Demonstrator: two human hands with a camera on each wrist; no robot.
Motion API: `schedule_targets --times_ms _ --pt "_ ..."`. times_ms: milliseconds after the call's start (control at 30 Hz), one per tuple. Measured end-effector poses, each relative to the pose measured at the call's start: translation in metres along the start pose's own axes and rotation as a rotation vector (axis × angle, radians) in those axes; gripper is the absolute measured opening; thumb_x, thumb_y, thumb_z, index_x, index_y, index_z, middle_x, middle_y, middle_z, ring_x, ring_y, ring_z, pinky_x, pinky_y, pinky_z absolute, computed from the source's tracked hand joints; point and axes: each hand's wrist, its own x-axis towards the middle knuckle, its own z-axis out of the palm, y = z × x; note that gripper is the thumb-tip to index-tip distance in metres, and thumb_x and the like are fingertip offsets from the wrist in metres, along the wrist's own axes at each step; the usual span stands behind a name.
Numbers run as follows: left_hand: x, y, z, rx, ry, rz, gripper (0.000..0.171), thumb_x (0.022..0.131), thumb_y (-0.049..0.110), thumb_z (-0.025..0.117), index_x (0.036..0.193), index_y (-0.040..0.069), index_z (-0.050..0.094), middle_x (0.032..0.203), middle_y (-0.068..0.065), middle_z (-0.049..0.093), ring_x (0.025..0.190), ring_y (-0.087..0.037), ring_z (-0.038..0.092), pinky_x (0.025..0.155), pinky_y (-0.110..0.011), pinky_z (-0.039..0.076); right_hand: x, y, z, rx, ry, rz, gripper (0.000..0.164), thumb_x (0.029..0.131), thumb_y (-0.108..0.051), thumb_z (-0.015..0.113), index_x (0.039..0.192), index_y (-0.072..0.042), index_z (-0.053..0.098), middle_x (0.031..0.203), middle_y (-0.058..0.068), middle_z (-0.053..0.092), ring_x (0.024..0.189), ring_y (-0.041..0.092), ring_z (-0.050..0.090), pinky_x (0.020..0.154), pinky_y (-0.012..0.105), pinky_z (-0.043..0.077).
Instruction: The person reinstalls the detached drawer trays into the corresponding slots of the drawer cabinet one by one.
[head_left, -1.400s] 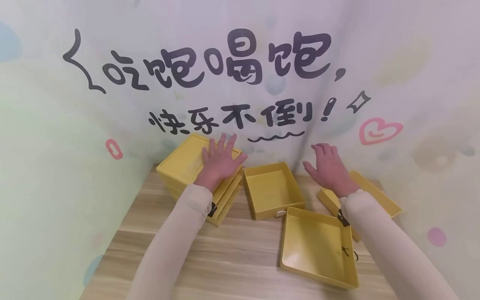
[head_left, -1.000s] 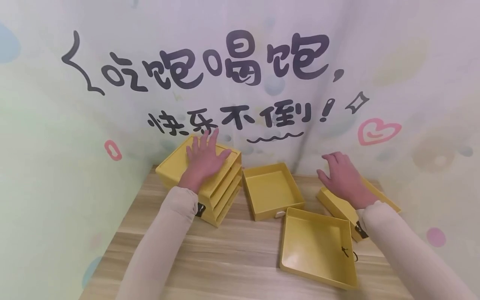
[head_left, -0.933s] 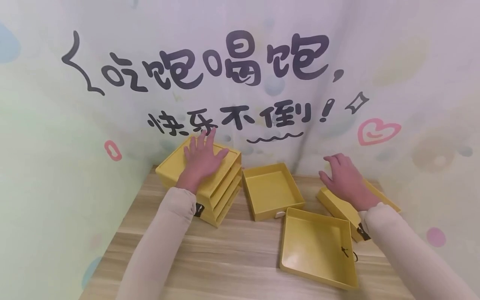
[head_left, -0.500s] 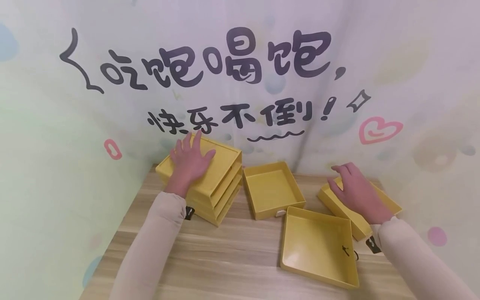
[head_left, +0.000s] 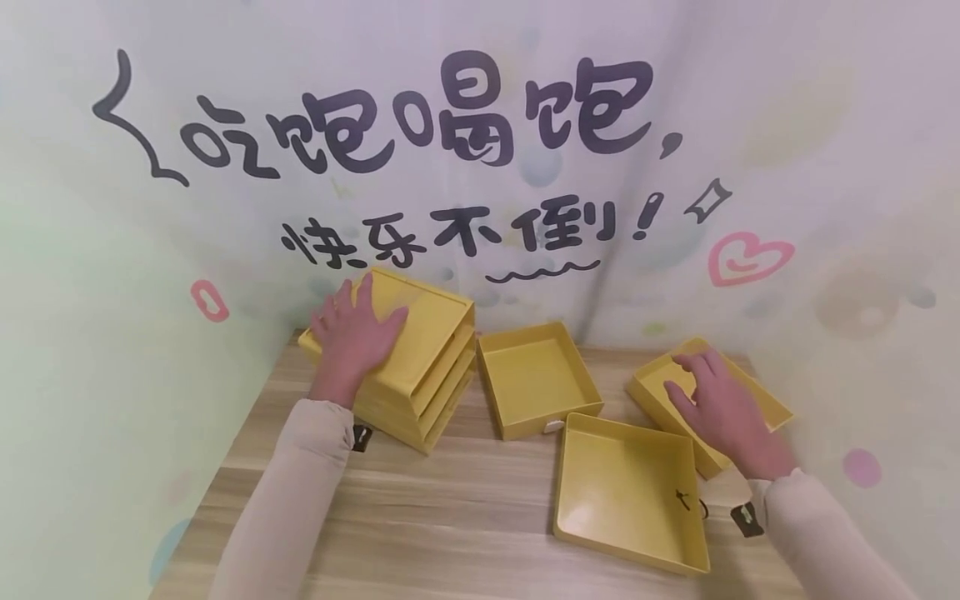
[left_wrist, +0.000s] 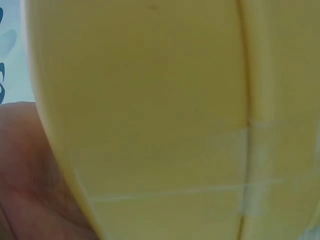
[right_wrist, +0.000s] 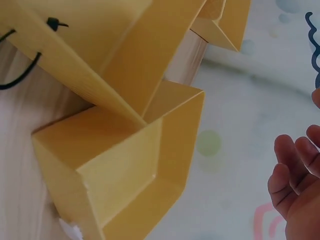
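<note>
From my remote seat, the head view is filled at the back by a pale printed backdrop [head_left: 637, 292], with big dark lettering [head_left: 476, 108] across its upper half. Below it, I see a wood-grain table [head_left: 435, 517] spreading through the lower middle of the frame. The largest piece on it is a yellow drawer unit [head_left: 431, 342], left of centre, with horizontal slots down its right-facing side.

Three yellow drawers lie to its right. I find the front drawer [head_left: 630, 492] low, right of centre; the middle drawer [head_left: 536, 371] sits just beside the unit, near mid-frame; the right drawer [head_left: 658, 407] lies at mid-right, partly hidden behind the front one.

I have the left hand [head_left: 356, 333] over the unit's top at its left side, fingers spread and fairly straight, pinching nothing. The left wrist view gives me mostly yellow surface with part of the palm at the left edge, so I cannot tell how firmly it presses.

I see the right hand [head_left: 723, 408] above the right drawer, fingers loosely bent with thumb apart; in its wrist view it is clear of the drawers and holds nothing.

Smallest are a knotted black cord [head_left: 681, 498] through the front drawer's right wall and a white tag [head_left: 553, 427] by the middle drawer's near edge.
</note>
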Motion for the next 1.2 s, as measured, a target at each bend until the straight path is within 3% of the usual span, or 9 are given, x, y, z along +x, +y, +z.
schedule_targets --times_ms 133,300,467,700,933,1200 --pt "-0.001 -0.006 0.001 -0.015 0.000 -0.004 0.087 0.099 0.064 0.040 0.166 0.021 0.006 0.170 -0.025 0.005 0.154 -0.056 0.002 0.117 -0.077 -0.005 -0.012 0.004 0.001 0.028 -0.020 0.079 0.042 0.095 -0.019 0.068 0.128 0.003 0.058 0.104 0.017 0.055 0.067 0.015 0.052 0.057 0.029 0.045" --pt "-0.001 -0.013 -0.001 -0.001 0.024 -0.036 0.087 0.099 0.063 0.040 0.166 0.020 0.005 0.170 -0.026 0.005 0.152 -0.059 0.005 0.117 -0.077 -0.003 -0.025 0.009 0.003 0.051 0.004 0.109 0.042 0.094 -0.018 0.069 0.127 0.005 0.060 0.092 0.013 0.053 0.065 0.011 0.048 0.056 0.027 0.042" --pt "-0.001 -0.021 -0.002 -0.026 0.066 -0.073 0.086 0.099 0.061 0.041 0.165 0.015 0.008 0.167 -0.028 0.014 0.151 -0.057 0.012 0.117 -0.075 -0.001 -0.037 0.013 0.001 0.113 -0.009 0.172 0.041 0.096 -0.021 0.069 0.127 0.005 0.061 0.087 0.008 0.054 0.064 0.002 0.044 0.056 0.025 0.041" --pt "-0.002 -0.031 0.000 -0.025 0.084 -0.106 0.085 0.100 0.061 0.039 0.163 0.009 0.014 0.163 -0.031 0.021 0.149 -0.056 0.017 0.117 -0.073 0.004 -0.056 0.014 -0.002 0.204 -0.133 0.274 0.045 0.103 -0.031 0.059 0.134 0.002 0.057 0.094 0.012 0.067 0.062 0.001 0.050 0.054 0.024 0.043" --pt "-0.004 -0.035 0.000 -0.031 0.075 -0.131 0.086 0.100 0.063 0.036 0.162 0.005 0.017 0.161 -0.032 0.024 0.147 -0.055 0.018 0.116 -0.072 0.007 -0.078 0.016 0.006 0.311 -0.198 0.357 0.045 0.106 -0.033 0.054 0.137 0.000 0.054 0.097 0.015 0.069 0.064 0.007 0.060 0.056 0.025 0.046" --pt "-0.006 -0.034 -0.003 -0.042 0.062 -0.142 0.084 0.101 0.060 0.035 0.161 0.004 0.018 0.158 -0.034 0.027 0.143 -0.058 0.020 0.113 -0.072 0.015 -0.099 0.013 0.012 0.414 -0.257 0.478 0.045 0.107 -0.039 0.049 0.127 0.000 0.060 0.101 0.016 0.070 0.065 0.011 0.061 0.053 0.028 0.051"
